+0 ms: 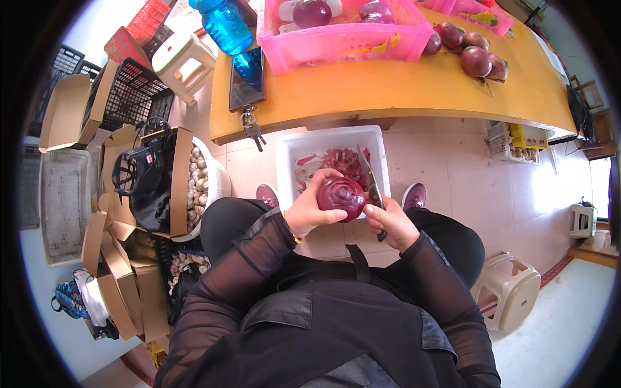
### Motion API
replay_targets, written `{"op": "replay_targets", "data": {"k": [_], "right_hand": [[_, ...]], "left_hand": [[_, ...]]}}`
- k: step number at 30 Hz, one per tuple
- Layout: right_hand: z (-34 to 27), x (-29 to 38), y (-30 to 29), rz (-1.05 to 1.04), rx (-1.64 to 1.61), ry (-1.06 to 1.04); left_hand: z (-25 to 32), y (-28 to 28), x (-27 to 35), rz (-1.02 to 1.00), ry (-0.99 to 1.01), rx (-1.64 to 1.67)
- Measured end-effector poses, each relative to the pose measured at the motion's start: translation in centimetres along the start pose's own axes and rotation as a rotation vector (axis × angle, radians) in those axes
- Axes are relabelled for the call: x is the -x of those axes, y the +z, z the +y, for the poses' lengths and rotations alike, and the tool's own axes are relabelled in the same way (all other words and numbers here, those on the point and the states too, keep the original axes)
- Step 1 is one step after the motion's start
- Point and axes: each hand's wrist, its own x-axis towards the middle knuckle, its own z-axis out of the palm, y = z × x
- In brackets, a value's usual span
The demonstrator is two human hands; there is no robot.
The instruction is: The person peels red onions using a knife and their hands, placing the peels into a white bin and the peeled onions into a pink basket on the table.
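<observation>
My left hand (310, 206) holds a glossy red onion (341, 198) with one end turned up towards me. A dark-handled knife (372, 182) is in my right hand (394, 220), its blade pointing away from me and slightly left. The fingers of my right hand are close against the onion's right side. Just beyond and below both hands stands a white foam box (330, 134) on the floor. Loose red onion skins (342, 162) lie inside it, partly hidden by the hands and the onion.
Ahead is a yellow wooden table (330, 94) with a pink plastic basket (349, 43) of onions, several unpeeled onions (475, 61), a phone (247, 80), keys (252, 128) and a blue bottle (225, 26). Garlic (196, 182) fills a white basket at left. A plastic stool (512, 291) stands at right.
</observation>
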Motion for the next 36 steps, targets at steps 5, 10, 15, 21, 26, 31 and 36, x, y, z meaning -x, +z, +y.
{"op": "replay_targets", "data": {"k": [5,10,15,21,26,31,36], "right_hand": [[1.6,1.2,1.0,-0.125,-0.316,0.009],[1.2,2.1,2.3,-0.027,-0.259,-0.062],[0.1,3.0,2.3,0.082,-0.097,-0.156],[-0.6,3.7,3.1,0.088,0.036,-0.18],[0.1,3.3,2.7,0.074,0.105,-0.269],[0.4,3.3,2.4,0.086,0.15,-0.242],[0.3,3.4,2.5,0.096,0.175,-0.213]], "left_hand": [[-0.7,2.7,1.2,0.024,0.108,0.062],[-1.1,3.3,1.5,0.064,0.336,-0.194],[1.8,3.6,2.6,0.179,0.547,-0.768],[3.5,5.3,3.8,0.337,0.594,-1.049],[4.1,6.0,4.0,0.367,0.682,-1.227],[3.9,5.2,3.7,0.307,0.786,-1.257],[3.7,5.1,3.6,0.277,0.84,-1.27]]}}
